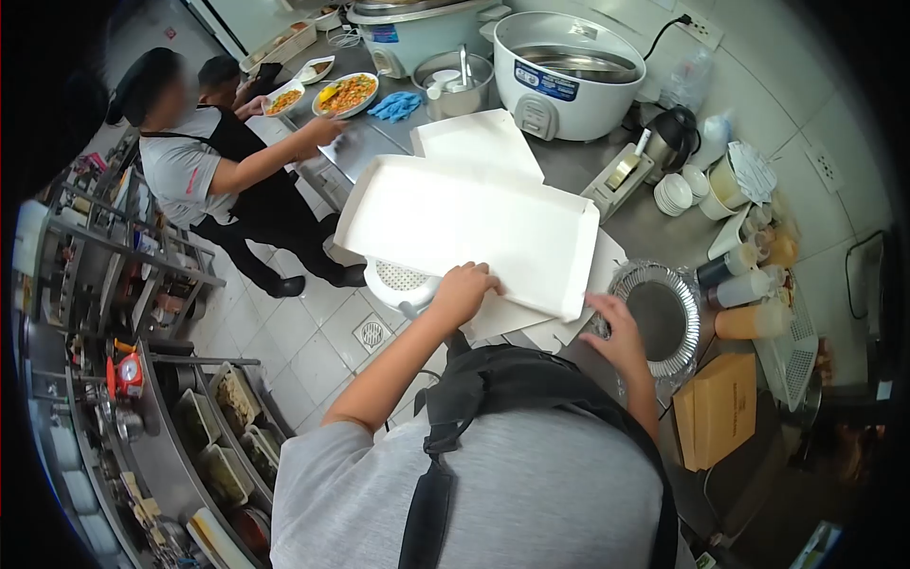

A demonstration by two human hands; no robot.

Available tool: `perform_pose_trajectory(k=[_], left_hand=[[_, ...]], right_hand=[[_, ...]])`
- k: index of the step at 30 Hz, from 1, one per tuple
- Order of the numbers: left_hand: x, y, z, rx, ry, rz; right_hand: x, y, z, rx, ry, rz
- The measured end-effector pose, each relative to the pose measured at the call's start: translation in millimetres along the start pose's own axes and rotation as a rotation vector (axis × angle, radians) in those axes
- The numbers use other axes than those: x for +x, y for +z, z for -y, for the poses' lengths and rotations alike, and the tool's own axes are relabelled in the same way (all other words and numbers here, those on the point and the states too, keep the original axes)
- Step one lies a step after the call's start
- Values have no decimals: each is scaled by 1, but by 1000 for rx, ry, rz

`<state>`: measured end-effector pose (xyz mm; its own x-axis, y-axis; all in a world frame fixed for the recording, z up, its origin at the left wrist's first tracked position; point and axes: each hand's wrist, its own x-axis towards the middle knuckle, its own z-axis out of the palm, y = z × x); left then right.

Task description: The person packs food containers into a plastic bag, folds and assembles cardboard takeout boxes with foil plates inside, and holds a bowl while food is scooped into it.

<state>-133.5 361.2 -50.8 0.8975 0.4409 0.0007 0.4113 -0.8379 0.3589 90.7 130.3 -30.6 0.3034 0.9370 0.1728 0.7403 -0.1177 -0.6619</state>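
A shallow white cardboard box [474, 228] with raised sides lies tilted across the counter edge in front of me. My left hand [464, 296] is closed on its near edge, fingers curled over the rim. At the near right corner is my right hand [621, 332], its fingertips by the cardboard and its thumb and fingers apart. Other white cardboard [479, 142] shows behind the box, and more sheets [559, 327] stick out beneath it. Just right of my right hand sits a round foil-like ring tray [697, 318] in clear plastic.
Large rice cookers [569, 81] and a steel pot [450, 85] stand at the back. Bowls [673, 192], sauce bottles [749, 284] and brown boxes [718, 408] line the right. At left, a co-worker [237, 161] reaches toward plates of food [345, 93]; shelving [123, 256] stands behind.
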Motion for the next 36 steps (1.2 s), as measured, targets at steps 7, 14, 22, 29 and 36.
perform_pose_trajectory(k=[7, 14, 22, 29, 36], left_hand=[[0, 22, -47, -225, 113, -90], [13, 40, -70, -290, 133, -155], [13, 48, -68, -405, -44, -98], [13, 44, -68, -383, -65, -98], [10, 49, -70, -371, -30, -184]], right_hand=[[-7, 41, 9, 86, 115, 84], [-6, 42, 6, 213, 148, -144], [-10, 57, 16, 214, 135, -237], [-13, 63, 22, 332, 257, -314], [-7, 53, 18, 172, 194, -165]])
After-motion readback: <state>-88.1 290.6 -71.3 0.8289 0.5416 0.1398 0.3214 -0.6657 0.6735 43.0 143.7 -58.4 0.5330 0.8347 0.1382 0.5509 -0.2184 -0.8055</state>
